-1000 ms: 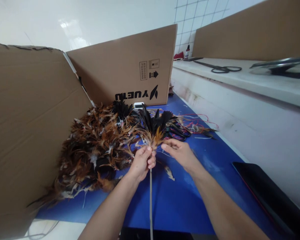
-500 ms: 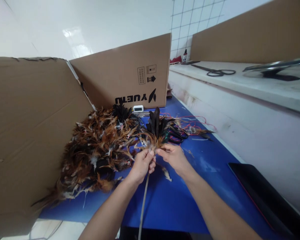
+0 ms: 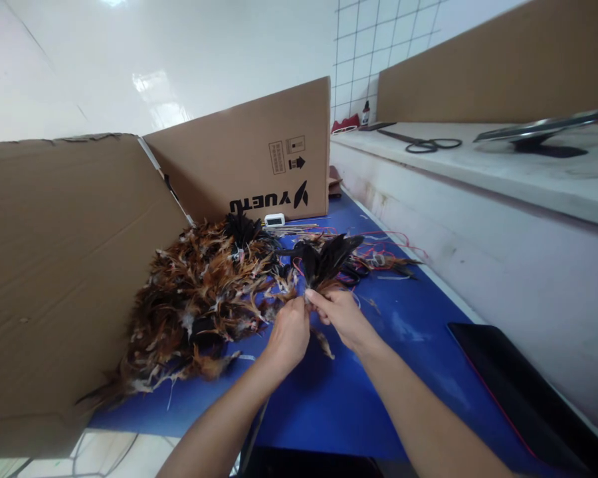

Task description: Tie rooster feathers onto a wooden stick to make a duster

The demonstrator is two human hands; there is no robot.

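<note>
A feather duster (image 3: pixel 326 259), dark feathers with brown ones at their base, is held over the blue table. My left hand (image 3: pixel 290 332) is closed around its lower end. A thin rod (image 3: pixel 257 425) shows below my left forearm. My right hand (image 3: pixel 343 317) pinches the base of the feathers, thumb on top, touching the left hand. A large heap of brown feathers (image 3: pixel 199 285) lies to the left. One loose feather (image 3: pixel 323 345) lies below the hands.
An upright cardboard box (image 3: pixel 199 166) borders the back and left. Behind the hands are thin sticks (image 3: pixel 294 229), a small white display device (image 3: pixel 274 220) and red string (image 3: pixel 403 244). A black mat (image 3: pixel 508 385) lies at right. Scissors (image 3: pixel 423 144) rest on the white ledge (image 3: pixel 458 172).
The feather duster has turned, its dark feathers now fanning to the right. My left hand has rolled over so its back shows, and the rod has swung left, mostly behind the forearm.
</note>
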